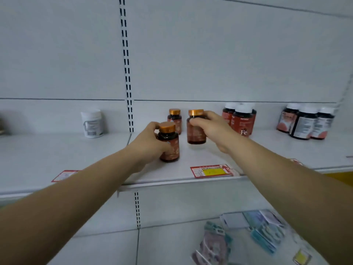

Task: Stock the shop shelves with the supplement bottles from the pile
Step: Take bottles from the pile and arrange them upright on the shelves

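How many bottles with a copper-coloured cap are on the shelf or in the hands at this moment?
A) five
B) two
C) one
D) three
D: the left hand grips one copper-capped bottle, the right hand grips a second, and a third stands free behind them on the shelf.

Our arms: two, bare from the frame's lower edge to the wrists; no sleeve shows on either.
Our left hand (148, 143): bare, no glove, no ring or band that we can see.
Our right hand (214, 129): bare, likewise ungloved, no ring in view.
Our wrists: no watch, no bracelet showing.
Our nails: too blurred to tell.
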Demonstrator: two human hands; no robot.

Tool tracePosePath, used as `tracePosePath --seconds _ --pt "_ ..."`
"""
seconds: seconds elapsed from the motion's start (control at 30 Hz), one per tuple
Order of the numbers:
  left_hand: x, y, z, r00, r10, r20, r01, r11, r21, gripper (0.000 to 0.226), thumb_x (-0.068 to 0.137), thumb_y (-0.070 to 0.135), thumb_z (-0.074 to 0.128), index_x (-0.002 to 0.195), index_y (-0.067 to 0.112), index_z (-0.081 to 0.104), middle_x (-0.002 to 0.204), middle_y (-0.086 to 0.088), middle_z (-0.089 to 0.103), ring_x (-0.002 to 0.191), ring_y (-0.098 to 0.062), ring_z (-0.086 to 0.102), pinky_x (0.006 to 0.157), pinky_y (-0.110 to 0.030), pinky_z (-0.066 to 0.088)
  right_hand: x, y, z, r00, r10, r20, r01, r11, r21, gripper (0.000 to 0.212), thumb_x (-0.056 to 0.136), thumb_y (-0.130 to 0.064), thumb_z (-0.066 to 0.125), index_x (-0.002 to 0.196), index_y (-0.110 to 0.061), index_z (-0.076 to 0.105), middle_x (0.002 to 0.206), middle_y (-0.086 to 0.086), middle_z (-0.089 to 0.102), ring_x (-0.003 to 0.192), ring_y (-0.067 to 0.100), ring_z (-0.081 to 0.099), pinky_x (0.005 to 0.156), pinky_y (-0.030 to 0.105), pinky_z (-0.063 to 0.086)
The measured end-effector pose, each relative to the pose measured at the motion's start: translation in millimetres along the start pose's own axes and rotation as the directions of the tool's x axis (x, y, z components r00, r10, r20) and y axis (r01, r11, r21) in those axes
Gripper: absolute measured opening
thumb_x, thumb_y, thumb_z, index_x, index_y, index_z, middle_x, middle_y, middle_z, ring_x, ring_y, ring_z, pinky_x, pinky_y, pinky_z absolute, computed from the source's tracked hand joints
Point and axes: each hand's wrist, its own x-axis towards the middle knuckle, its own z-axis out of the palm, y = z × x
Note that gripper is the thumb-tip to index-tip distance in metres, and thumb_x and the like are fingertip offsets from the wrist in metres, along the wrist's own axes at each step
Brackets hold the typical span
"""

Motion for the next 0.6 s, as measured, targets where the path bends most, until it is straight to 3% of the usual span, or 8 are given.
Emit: tracePosePath --seconds 0.1,0.27,0.37,0.5,0.6 --pt "17.4 1.9 9.3 1.0 0.02 0.007 -0.021 0.995 0.095 0.053 0.082 0.001 0.064 0.126 0.021 0.044 0.095 0.006 0.053 0.091 -0.014 0.055 0.077 -0.028 0.046 29.1 13.5 -3.0 0.996 0.045 0.074 -0.034 0.989 -0.145 0.044 0.084 -0.026 0.069 0.123 -0.018 0.051 0.115 0.0 0.058 0.104 0.017 0.055 0.089 0.031 0.048" --pt "43.0 -3.1 18.0 0.994 0.107 -0.016 -0.102 0.976 0.195 0.069 0.085 0.009 0.066 0.137 0.034 0.029 0.107 0.003 0.049 0.081 -0.01 0.053 0.058 -0.018 0.04 66.5 32.9 -0.9 0.994 -0.029 0.108 0.057 0.964 -0.261 0.056 0.086 -0.029 0.067 0.135 -0.024 0.039 0.12 0.003 0.058 0.107 0.021 0.056 0.085 0.032 0.045" --pt "56.0 -4.3 21.9 0.99 0.137 -0.038 -0.124 0.964 0.235 0.07 0.084 0.01 0.066 0.138 0.036 0.029 0.105 0.003 0.05 0.084 -0.012 0.056 0.06 -0.017 0.04 84.7 38.9 1.6 0.991 -0.066 0.118 0.105 0.925 -0.365 0.069 0.087 -0.028 0.067 0.144 -0.024 0.029 0.131 0.005 0.053 0.115 0.024 0.053 0.089 0.032 0.044" --pt "72.9 -2.2 30.2 0.99 0.128 -0.056 -0.108 0.956 0.274 0.073 0.084 0.008 0.065 0.141 0.033 0.026 0.09 0.015 0.046 0.079 -0.003 0.052 0.062 -0.016 0.041 100.0 45.2 0.6 0.979 -0.103 0.178 0.177 0.862 -0.474 0.082 0.086 -0.025 0.065 0.15 -0.023 0.014 0.136 0.01 0.049 0.119 0.028 0.05 0.093 0.033 0.042" --pt "86.7 -4.7 37.1 0.989 0.097 -0.111 -0.061 0.956 0.287 0.072 0.082 0.012 0.069 0.14 0.024 0.03 0.098 0.009 0.053 0.092 -0.013 0.057 0.08 -0.025 0.046 111.3 48.1 -1.3 0.958 -0.17 0.233 0.269 0.815 -0.514 0.074 0.084 -0.029 0.068 0.144 -0.02 0.024 0.127 0.012 0.054 0.112 0.028 0.053 0.092 0.037 0.045"
